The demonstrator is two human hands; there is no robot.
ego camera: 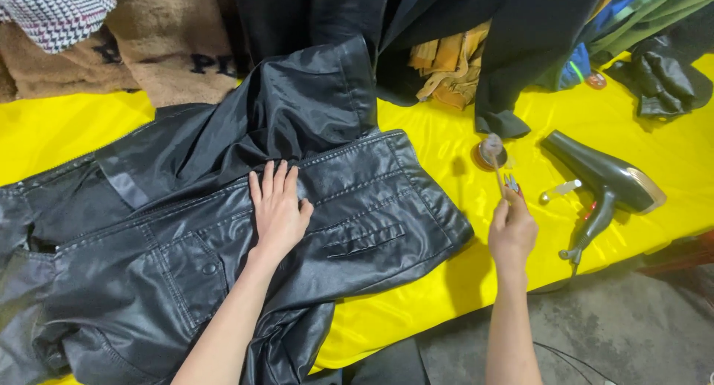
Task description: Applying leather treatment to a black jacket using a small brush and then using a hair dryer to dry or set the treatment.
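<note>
A black leather jacket (186, 229) lies spread over the yellow table cover (446, 132), its shiny lining folded up at the back. My left hand (277, 210) rests flat on the jacket's front panel, fingers together, holding nothing. My right hand (512, 233) is off the jacket's right edge, closed around a thin brush (497, 166). The brush tip reaches into a small round tin (489, 156) that stands on the cover.
A dark hair dryer (606, 184) lies to the right, a small tool (559, 189) beside it. Black, tan and brown garments (446, 65) are piled along the far edge. The table's near edge drops to a grey floor (632, 325).
</note>
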